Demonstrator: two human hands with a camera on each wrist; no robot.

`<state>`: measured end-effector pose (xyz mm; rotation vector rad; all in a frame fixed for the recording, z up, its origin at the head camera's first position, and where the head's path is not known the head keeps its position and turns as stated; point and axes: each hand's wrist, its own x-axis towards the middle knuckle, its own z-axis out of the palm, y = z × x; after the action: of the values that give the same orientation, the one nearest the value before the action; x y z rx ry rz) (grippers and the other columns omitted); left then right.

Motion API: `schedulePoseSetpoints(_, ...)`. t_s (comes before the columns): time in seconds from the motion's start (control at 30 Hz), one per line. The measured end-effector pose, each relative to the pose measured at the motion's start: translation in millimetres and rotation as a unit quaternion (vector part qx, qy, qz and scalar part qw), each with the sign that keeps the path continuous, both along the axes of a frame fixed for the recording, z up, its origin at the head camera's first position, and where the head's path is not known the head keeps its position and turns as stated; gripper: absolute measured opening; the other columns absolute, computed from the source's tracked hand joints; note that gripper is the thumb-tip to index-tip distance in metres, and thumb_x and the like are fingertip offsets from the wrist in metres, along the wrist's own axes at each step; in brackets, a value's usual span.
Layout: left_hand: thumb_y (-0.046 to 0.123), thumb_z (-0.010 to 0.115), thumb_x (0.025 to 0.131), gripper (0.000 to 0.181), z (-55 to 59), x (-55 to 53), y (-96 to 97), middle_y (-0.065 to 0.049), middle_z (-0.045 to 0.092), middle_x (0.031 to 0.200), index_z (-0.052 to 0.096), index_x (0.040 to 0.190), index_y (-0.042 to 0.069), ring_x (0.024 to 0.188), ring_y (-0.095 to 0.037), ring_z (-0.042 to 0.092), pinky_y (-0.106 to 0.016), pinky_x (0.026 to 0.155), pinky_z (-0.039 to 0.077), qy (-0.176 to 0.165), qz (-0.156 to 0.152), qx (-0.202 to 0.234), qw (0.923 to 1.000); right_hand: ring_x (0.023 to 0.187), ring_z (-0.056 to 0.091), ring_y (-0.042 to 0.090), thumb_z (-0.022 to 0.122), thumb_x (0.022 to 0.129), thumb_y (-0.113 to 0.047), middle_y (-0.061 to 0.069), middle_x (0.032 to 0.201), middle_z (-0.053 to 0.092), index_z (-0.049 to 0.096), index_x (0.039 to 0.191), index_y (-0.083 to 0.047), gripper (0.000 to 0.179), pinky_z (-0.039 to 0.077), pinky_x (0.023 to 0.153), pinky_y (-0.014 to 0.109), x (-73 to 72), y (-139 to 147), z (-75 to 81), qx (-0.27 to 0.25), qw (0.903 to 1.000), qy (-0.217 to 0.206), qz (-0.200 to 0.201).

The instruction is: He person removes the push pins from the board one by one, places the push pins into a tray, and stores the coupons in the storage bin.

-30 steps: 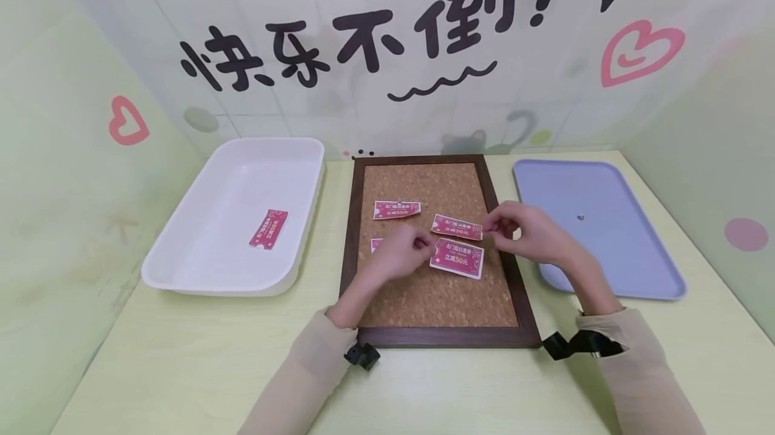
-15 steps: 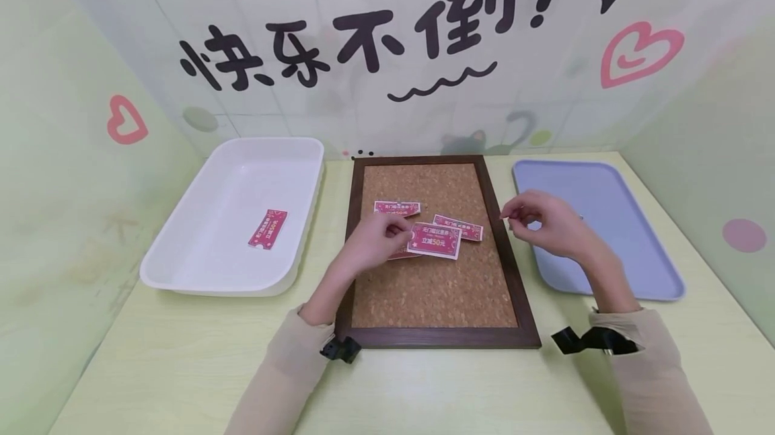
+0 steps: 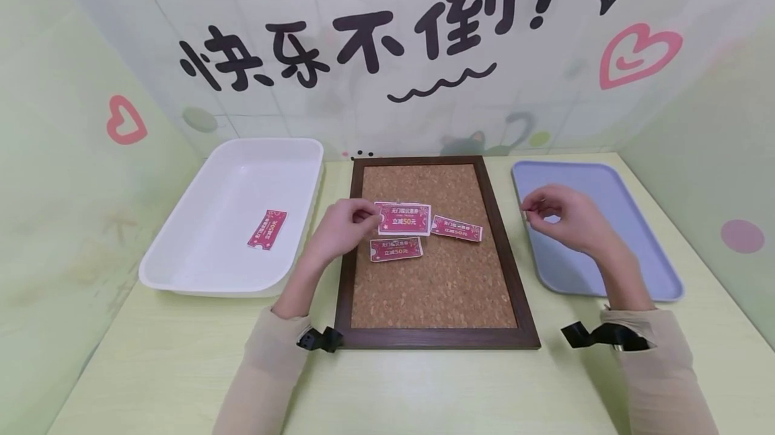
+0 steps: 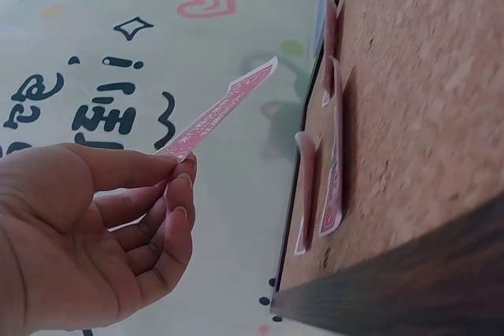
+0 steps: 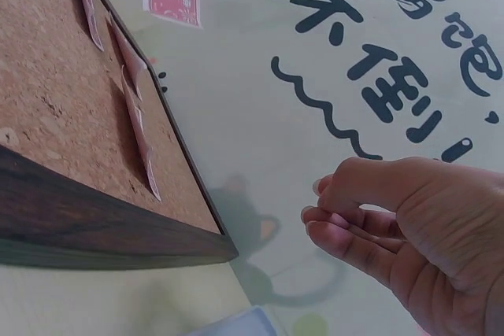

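Note:
My left hand (image 3: 346, 225) pinches a pink-and-white paper coupon (image 3: 404, 218) by its left edge, raised above the cork board (image 3: 445, 294). Edge-on in the left wrist view, the same coupon (image 4: 224, 112) shows a notch in one side. Two more coupons lie on the cork: a lower-left one (image 3: 396, 251) and a slightly tilted right one (image 3: 459, 229). A third, at upper left, is mostly hidden behind the held coupon. My right hand (image 3: 566, 215) hovers over the left part of the blue tray (image 3: 611, 253), thumb and fingertips pinched around a tiny pale object whose kind is unclear.
A white basin (image 3: 224, 173) on the left contains one coupon (image 3: 268, 230). The board's dark wooden frame (image 3: 438, 337) forms a raised border on the table (image 3: 436, 394). Behind stands a wall (image 3: 363, 119) with printed lettering.
My left hand has lifted the coupon from the board's right half and carried it left and upward. My right hand has drawn away from the right-hand coupon to over the blue tray.

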<state>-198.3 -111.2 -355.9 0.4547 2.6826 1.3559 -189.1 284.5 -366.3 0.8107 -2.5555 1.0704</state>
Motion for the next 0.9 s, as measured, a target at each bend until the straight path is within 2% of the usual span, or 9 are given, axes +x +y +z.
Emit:
schedulePoseSetpoints(0.1, 0.013, 0.063, 0.1, 0.019, 3.0, -1.5, -8.9, -0.017, 0.069, 0.09, 0.071, 0.108, -0.002, 0.079, -0.029, 0.064, -0.029, 0.064, 0.049, -0.006, 0.013, 0.015, 0.9998, 0.08, 0.061, -0.002, 0.068, 0.083, 0.015, 0.013, 0.092, 0.069, 0.07, 0.096, 0.003, 0.018, 0.048, 0.074, 0.01, -0.4, 5, -0.4, -0.004, 0.9997, -0.006, -0.024)
schedulePoseSetpoints(0.3, 0.015, 0.062, 0.101, 0.022, 10.1, -4.5, -29.2, -0.019, 0.07, 0.094, 0.071, 0.111, -0.002, 0.089, -0.036, 0.066, -0.032, 0.069, 0.047, -0.003, 0.041, 0.025, 0.9989, 0.079, 0.06, -0.005, 0.068, 0.085, 0.01, 0.016, 0.091, 0.069, 0.07, 0.096, 0.003, 0.013, 0.047, 0.072, 0.008, -1.9, 15, -1.8, -0.01, 0.9973, -0.018, -0.071)
schedulePoseSetpoints(0.4, 0.016, 0.062, 0.101, 0.023, 13.7, -5.9, -40.7, -0.021, 0.07, 0.098, 0.07, 0.114, -0.002, 0.09, -0.036, 0.065, -0.033, 0.07, 0.046, -0.006, 0.06, 0.026, 0.9978, 0.077, 0.06, -0.008, 0.068, 0.086, 0.008, 0.015, 0.09, 0.07, 0.07, 0.095, 0.003, 0.01, 0.047, 0.071, 0.008, -2.8, 21, -2.6, -0.008, 0.9949, -0.025, -0.097)
schedulePoseSetpoints(0.63, 0.014, 0.062, 0.101, 0.027, 14.2, -12.9, -68.5, -0.02, 0.069, 0.101, 0.068, 0.117, -0.007, 0.081, -0.02, 0.062, -0.028, 0.07, 0.05, -0.006, 0.109, 0.042, 0.9931, 0.073, 0.059, -0.008, 0.069, 0.087, 0.004, 0.016, 0.087, 0.071, 0.07, 0.094, 0.004, 0.008, 0.046, 0.068, 0.007, -4.7, 33, -5.7, -0.01, 0.9894, -0.041, -0.139)
schedulePoseSetpoints(0.77, 0.014, 0.062, 0.101, 0.029, 11.8, -15.0, -83.5, -0.022, 0.068, 0.102, 0.066, 0.118, -0.009, 0.082, -0.024, 0.063, -0.028, 0.074, 0.053, -0.002, 0.126, 0.058, 0.9904, 0.071, 0.058, -0.009, 0.07, 0.086, 0.003, 0.013, 0.083, 0.071, 0.071, 0.093, 0.005, 0.007, 0.046, 0.066, 0.007, -7.0, 39, -10.6, -0.016, 0.9864, -0.043, -0.158)
schedulePoseSetpoints(0.9, 0.018, 0.061, 0.102, 0.031, 11.2, -14.0, -98.1, -0.021, 0.067, 0.106, 0.065, 0.122, -0.006, 0.087, -0.027, 0.063, -0.025, 0.074, 0.053, -0.006, 0.148, 0.048, 0.9878, 0.07, 0.057, -0.01, 0.071, 0.086, 0.001, 0.005, 0.081, 0.07, 0.07, 0.092, 0.004, 0.007, 0.045, 0.065, 0.006, -7.8, 46, -14.6, -0.017, 0.9832, -0.046, -0.176)
